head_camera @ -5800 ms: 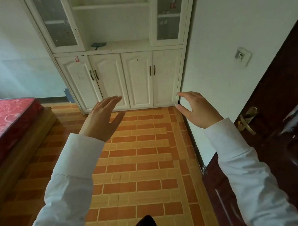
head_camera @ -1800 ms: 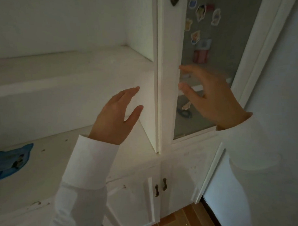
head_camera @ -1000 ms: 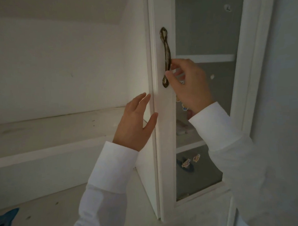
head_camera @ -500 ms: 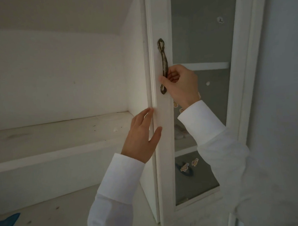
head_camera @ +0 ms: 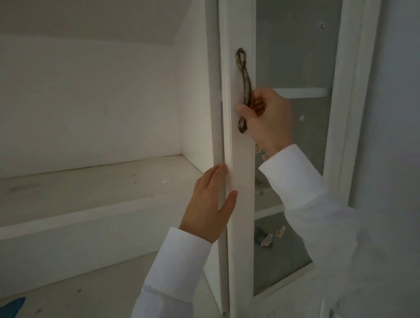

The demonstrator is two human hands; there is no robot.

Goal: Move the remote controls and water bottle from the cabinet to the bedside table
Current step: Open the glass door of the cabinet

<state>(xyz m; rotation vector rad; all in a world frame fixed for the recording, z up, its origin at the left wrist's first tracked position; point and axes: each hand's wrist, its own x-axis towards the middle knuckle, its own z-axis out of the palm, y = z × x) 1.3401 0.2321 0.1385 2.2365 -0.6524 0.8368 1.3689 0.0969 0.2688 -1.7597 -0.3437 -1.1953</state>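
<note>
White cabinet [head_camera: 235, 27]: right hand [head_camera: 268, 120] clenched on the upright door handle [head_camera: 245, 84], left hand [head_camera: 209, 206] flat, fingers spread, on the frame just below-left.

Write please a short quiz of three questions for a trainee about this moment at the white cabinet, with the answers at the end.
1. True or false: the right hand grips the metal handle of the glass door.
2. Where does the left hand rest?
A. on the open shelf
B. against the edge of the door frame, below the handle
C. on the glass
3. Fill in: through the glass, small ______ show low on the pane.

Key
1. True; the fingers curl around its lower part.
2. B
3. stickers. No remote control or water bottle can be made out.
</note>
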